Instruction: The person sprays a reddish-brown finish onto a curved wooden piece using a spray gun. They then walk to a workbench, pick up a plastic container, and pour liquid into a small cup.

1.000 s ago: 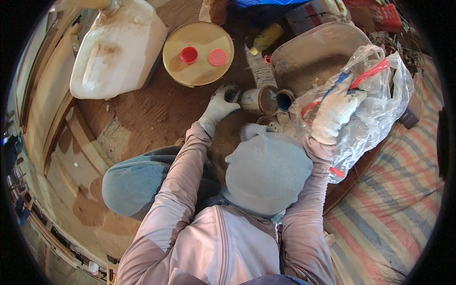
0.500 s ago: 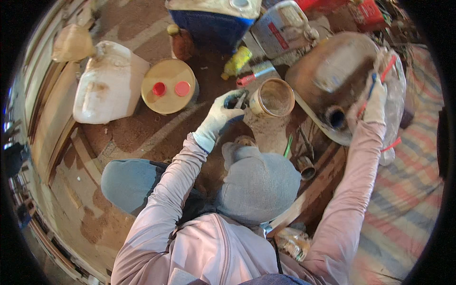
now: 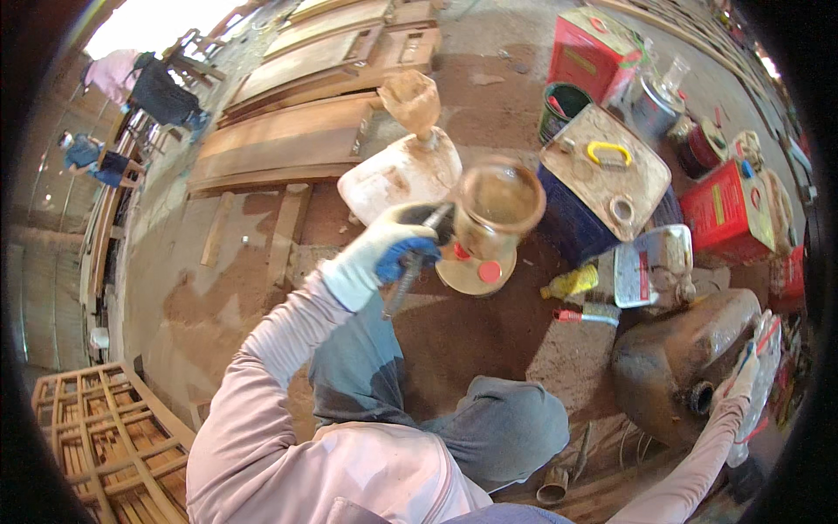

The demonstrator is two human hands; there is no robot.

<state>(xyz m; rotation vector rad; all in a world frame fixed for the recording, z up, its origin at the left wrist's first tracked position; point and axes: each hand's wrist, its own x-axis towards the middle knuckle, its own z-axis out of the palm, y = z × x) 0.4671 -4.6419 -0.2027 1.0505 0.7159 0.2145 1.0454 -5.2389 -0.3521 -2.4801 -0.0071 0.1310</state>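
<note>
My left hand, in a white glove with blue palm, is closed on a dark metal bar at the side of a tan, open-topped can. The can is raised above the ground, its inside coated brown. Below and behind it stands a tan round bucket with red caps on its lid. Far to the right, my gloved right hand is at a clear plastic bag with red strips, beside a brown-stained jerrycan with a dark round opening; its fingers are partly hidden but seem closed on the bag.
A white jug with a stained funnel stands beyond my left hand. Ahead is a blue square container with a yellow handle. A yellow bottle and a red-handled brush lie nearby. Two people are far left.
My left hand has lifted the can off the ground and carried it left, over the tan bucket. The view has swung left. My right hand stays by the jerrycan and bag.
</note>
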